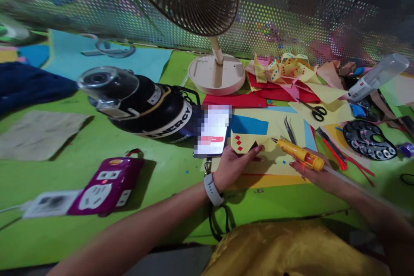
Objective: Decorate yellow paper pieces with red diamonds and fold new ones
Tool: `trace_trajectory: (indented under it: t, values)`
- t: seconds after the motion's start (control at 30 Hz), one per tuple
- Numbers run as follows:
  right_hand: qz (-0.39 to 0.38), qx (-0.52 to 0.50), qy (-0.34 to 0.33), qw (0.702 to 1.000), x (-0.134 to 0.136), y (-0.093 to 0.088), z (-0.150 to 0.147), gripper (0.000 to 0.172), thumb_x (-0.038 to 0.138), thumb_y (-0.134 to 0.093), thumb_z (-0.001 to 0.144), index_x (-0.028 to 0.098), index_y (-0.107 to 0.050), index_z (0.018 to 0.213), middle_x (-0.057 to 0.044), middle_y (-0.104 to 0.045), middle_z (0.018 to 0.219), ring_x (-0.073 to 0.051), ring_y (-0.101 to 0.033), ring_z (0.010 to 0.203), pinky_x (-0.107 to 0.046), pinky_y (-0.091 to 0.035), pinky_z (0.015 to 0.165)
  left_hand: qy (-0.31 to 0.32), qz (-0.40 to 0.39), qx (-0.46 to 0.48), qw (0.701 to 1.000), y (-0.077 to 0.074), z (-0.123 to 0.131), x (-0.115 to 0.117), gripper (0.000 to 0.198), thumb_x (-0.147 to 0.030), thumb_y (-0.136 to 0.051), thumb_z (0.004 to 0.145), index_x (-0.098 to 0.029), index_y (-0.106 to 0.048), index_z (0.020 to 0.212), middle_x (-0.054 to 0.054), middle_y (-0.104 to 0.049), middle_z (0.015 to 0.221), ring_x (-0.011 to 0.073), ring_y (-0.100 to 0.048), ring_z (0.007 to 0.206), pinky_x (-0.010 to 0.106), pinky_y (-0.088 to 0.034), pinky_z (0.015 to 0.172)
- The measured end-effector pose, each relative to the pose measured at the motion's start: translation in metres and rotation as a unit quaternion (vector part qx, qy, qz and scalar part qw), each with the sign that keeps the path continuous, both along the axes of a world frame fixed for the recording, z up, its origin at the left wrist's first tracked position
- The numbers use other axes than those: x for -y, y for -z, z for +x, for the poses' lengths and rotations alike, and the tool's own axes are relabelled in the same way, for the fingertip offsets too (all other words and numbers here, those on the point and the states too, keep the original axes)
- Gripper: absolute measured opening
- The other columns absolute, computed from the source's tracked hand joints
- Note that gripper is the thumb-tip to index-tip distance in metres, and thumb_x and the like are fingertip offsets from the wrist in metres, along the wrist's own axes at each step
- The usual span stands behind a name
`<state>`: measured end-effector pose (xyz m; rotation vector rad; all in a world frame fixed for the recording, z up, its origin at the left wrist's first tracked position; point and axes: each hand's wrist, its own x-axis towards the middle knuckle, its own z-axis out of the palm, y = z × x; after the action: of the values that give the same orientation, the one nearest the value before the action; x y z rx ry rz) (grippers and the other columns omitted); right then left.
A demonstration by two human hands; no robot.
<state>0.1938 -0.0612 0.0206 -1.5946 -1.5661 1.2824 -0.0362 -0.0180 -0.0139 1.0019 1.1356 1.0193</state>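
Observation:
My left hand, with a white watch on the wrist, pinches a yellow paper piece that carries small red diamonds. My right hand is closed round a yellow glue gun, whose tip points left toward the paper piece, a short gap away. Both hands rest over yellow and orange sheets lying on the green surface. A phone with a lit screen lies just left of my left hand.
A black bottle lies on its side at left, a purple power strip nearer me. A fan stands at the back. Scissors, tweezers, paper scraps, a round black palette and a white bottle crowd the right.

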Motion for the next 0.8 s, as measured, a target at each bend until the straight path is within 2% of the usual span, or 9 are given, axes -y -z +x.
trace_trajectory:
  t: [0.8]
  values:
    - [0.004,0.021,-0.012,1.000,0.0004,-0.0019,-0.0007,0.024,0.047,-0.064,0.081,0.024,-0.058,0.076,0.003,-0.051,0.063,-0.012,-0.047,0.052,-0.026,-0.040,0.048,0.000,0.007,0.002,1.000,-0.0015,0.0008,-0.0001,0.035,-0.045,-0.080,0.064,-0.015,-0.070,0.080,0.006,-0.075,0.082,0.0176,-0.070,0.062,0.031,-0.063,0.061]
